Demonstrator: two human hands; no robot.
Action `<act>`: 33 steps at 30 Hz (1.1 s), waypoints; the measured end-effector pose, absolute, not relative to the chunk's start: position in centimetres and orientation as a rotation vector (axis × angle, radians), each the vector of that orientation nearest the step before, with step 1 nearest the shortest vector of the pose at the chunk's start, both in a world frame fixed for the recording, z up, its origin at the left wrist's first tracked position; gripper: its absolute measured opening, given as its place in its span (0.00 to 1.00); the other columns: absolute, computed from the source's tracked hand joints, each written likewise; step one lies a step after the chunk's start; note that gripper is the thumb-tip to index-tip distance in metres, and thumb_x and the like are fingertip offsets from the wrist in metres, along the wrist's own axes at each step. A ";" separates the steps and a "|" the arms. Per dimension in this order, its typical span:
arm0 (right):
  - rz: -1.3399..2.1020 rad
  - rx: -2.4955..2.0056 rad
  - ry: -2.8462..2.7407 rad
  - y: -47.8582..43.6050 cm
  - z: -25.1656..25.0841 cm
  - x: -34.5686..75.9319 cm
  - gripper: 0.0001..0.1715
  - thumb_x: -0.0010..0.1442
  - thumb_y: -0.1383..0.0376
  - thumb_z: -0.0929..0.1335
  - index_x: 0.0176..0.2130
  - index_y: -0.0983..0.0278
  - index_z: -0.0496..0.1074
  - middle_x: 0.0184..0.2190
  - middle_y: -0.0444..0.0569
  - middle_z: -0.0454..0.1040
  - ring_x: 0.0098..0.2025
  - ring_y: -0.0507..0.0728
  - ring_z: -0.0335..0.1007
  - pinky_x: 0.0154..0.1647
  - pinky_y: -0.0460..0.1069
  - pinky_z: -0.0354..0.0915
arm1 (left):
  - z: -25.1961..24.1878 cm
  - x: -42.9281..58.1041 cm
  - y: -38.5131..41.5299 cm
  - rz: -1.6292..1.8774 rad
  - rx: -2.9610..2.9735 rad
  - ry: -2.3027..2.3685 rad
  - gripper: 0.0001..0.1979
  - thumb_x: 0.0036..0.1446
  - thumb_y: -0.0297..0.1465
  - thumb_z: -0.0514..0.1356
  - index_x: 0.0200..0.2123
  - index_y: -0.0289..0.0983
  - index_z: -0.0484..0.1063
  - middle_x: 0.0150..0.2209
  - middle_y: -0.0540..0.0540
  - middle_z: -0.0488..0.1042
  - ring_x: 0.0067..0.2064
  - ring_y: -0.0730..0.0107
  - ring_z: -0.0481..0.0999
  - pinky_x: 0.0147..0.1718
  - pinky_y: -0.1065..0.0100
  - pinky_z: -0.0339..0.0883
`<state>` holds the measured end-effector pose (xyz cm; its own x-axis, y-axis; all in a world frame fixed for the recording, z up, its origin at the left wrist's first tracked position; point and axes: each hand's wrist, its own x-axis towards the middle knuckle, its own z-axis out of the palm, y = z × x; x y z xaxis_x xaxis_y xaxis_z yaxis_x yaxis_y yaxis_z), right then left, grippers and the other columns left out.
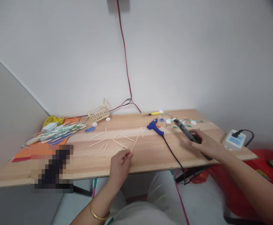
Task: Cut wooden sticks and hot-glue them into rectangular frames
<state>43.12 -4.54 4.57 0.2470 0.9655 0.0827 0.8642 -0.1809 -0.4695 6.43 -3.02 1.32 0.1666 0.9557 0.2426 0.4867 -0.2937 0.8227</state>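
Note:
My left hand [120, 166] pinches a thin wooden stick [137, 139], which slants up and away over the table. My right hand [205, 144] is closed around a dark grey and black hand tool [184, 128]; motion blurs it, so its exact kind is unclear. At the tool's far end is a silver metal ring [167, 116]; whether they are joined I cannot tell. Between the hands lies a blue glue gun [155, 127] with a black cord. Left of it, several sticks [120, 140] lie in angled shapes, with short cut pieces [117, 150] near my left hand.
A small stick-built cart [99, 114] stands at the back by the wall. Bundled sticks [56, 132] lie on orange sheets [23, 153] at the left. A yellow-handled knife [154, 113] lies at the back. A white power box [234, 140] sits at the right edge. One area is pixelated.

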 end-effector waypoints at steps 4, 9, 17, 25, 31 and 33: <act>0.925 -1.727 -1.529 -7.3 6.5 39.0 0.26 0.56 0.60 0.59 0.53 0.65 0.61 0.41 0.52 0.72 0.42 0.60 0.69 0.42 0.52 0.64 | 1.6 6.5 -2.8 1.154 1.965 1.378 0.11 0.58 0.35 0.53 0.31 0.37 0.73 0.29 0.48 0.74 0.33 0.70 0.72 0.33 0.71 0.62; 0.986 -1.669 -1.805 -9.8 6.7 32.3 0.33 0.49 0.65 0.64 0.56 0.63 0.58 0.46 0.50 0.70 0.45 0.60 0.67 0.46 0.51 0.62 | 2.0 7.1 -3.0 1.318 2.217 1.369 0.08 0.59 0.32 0.53 0.32 0.36 0.71 0.30 0.46 0.74 0.34 0.67 0.71 0.35 0.67 0.62; 0.980 -1.576 -1.853 -10.7 6.3 27.2 0.38 0.47 0.61 0.70 0.55 0.63 0.59 0.47 0.51 0.68 0.48 0.60 0.64 0.49 0.53 0.59 | 3.3 7.1 -4.0 1.363 2.458 1.335 0.06 0.58 0.27 0.53 0.32 0.36 0.69 0.29 0.46 0.73 0.34 0.66 0.69 0.35 0.65 0.59; 0.889 -1.530 -1.904 -10.3 7.1 25.5 0.29 0.48 0.64 0.69 0.50 0.62 0.63 0.42 0.49 0.70 0.43 0.58 0.65 0.45 0.50 0.60 | 3.4 7.4 -4.1 1.420 2.536 1.268 0.05 0.57 0.24 0.53 0.34 0.36 0.69 0.31 0.45 0.74 0.35 0.66 0.70 0.36 0.64 0.60; 0.899 -1.531 -1.905 -10.2 6.6 25.3 0.24 0.48 0.64 0.69 0.47 0.62 0.65 0.39 0.48 0.72 0.39 0.57 0.67 0.41 0.49 0.60 | 3.2 7.4 -4.0 1.490 2.571 1.225 0.06 0.56 0.23 0.54 0.36 0.35 0.68 0.33 0.44 0.75 0.36 0.65 0.70 0.36 0.63 0.62; 0.884 -1.542 -1.902 -10.2 6.6 25.4 0.26 0.48 0.64 0.69 0.48 0.62 0.64 0.40 0.48 0.72 0.39 0.57 0.67 0.41 0.49 0.60 | 3.2 7.4 -4.0 1.503 2.581 1.215 0.06 0.55 0.23 0.55 0.36 0.35 0.68 0.33 0.45 0.75 0.36 0.65 0.70 0.36 0.63 0.62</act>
<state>25.37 -10.25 6.55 -0.2064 0.9785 0.0005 0.6303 0.1333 -0.7648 7.38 -4.05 3.17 0.2829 0.5637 0.7760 0.6405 -0.7132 0.2846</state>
